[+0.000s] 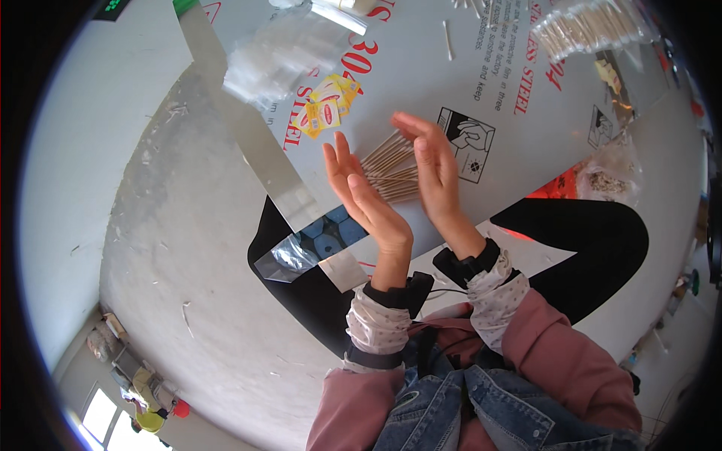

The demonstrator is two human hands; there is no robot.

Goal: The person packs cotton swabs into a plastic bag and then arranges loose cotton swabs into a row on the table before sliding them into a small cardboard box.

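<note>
A loose bundle of wooden-stemmed cotton swabs (391, 167) lies on the table between my two hands, its sticks fanning slightly. My left hand (368, 203) is at the left ends of the swabs, fingers stretched out. Facing it, my right hand (438, 169) is at the right ends, with its fingers extended and the palm turned inward. Both palms are at the bundle's ends, hiding many of the swab tips; neither hand's fingers are wrapped around the sticks. Several yellow-and-white printed cards or labels (323, 111) lie just beyond my left hand.
Clear plastic bags (274, 60) are piled at the far left of the film-covered metal table (421, 83). A bagged heap of swabs (590, 30) lies at the far right, with a single swab (448, 40) nearer the middle. Another clear bag (609, 177) sits by the right edge.
</note>
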